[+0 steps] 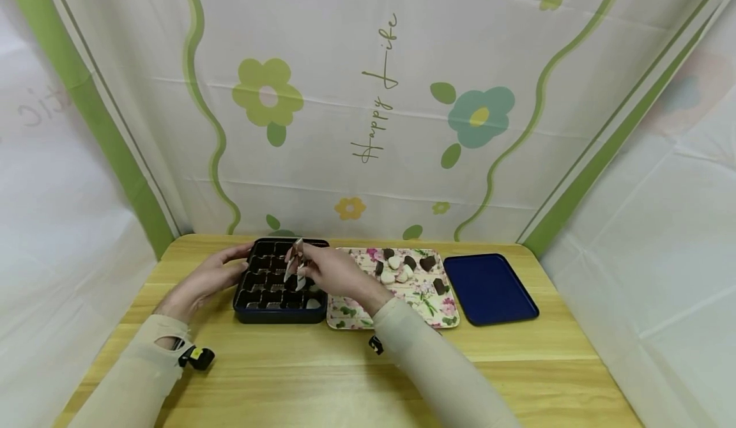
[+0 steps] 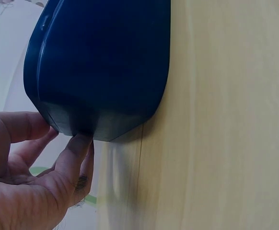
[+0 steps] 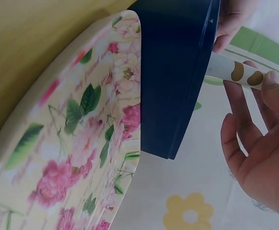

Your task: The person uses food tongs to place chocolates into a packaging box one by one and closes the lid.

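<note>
My left hand [image 1: 215, 275] rests against the left side of a dark blue box [image 1: 282, 316], its fingertips at the wall and rim in the left wrist view. Dark brown dividers split the box into several compartments. Over the box's right half, my right hand [image 1: 333, 271] pinches small tongs [image 1: 296, 265], pale with gold-brown patches in the right wrist view. The tong tips point down into the compartments; what lies between them is hidden. A white chocolate [image 1: 313, 303] sits in the front right compartment, and another pale piece [image 1: 314, 288] lies just behind it.
Right of the box stands a flower-patterned tray [image 1: 356, 310], holding several dark chocolates [image 1: 427, 262] and white chocolates [image 1: 388, 277], some heart-shaped. A flat blue lid [image 1: 491, 290] lies beyond it. White printed curtains [image 1: 322, 172] enclose the wooden table [image 1: 287, 377] at the back and sides.
</note>
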Available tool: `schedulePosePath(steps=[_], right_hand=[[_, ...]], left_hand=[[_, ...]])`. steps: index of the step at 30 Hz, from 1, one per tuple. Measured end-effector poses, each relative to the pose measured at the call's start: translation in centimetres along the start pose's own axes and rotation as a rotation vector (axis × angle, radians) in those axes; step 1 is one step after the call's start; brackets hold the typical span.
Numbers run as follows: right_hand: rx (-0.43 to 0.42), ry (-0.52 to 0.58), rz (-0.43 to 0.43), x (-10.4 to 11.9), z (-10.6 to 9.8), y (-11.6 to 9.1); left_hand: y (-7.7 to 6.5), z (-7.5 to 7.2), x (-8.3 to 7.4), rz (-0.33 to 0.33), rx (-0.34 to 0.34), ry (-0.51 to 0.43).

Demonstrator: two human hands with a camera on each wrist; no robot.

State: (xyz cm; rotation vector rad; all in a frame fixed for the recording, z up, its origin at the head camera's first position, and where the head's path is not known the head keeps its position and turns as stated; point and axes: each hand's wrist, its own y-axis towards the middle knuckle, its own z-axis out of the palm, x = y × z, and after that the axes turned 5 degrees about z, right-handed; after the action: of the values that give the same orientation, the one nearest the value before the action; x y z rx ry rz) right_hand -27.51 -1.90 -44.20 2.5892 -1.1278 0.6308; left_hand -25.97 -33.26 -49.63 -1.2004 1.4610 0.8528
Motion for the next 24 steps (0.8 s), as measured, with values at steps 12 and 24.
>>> schedulePosePath(steps=[12,24], right_hand=[[-0.06,0.222,0.053,-3.0,-2.9,-2.0],[-0.145,0.25,0.14,-8.8,-5.7,-5.4]], left_hand=[[0.0,0.0,0.0,0.011,0.006,0.03],[0.0,0.0,0.0,0.011,0.006,0.023]])
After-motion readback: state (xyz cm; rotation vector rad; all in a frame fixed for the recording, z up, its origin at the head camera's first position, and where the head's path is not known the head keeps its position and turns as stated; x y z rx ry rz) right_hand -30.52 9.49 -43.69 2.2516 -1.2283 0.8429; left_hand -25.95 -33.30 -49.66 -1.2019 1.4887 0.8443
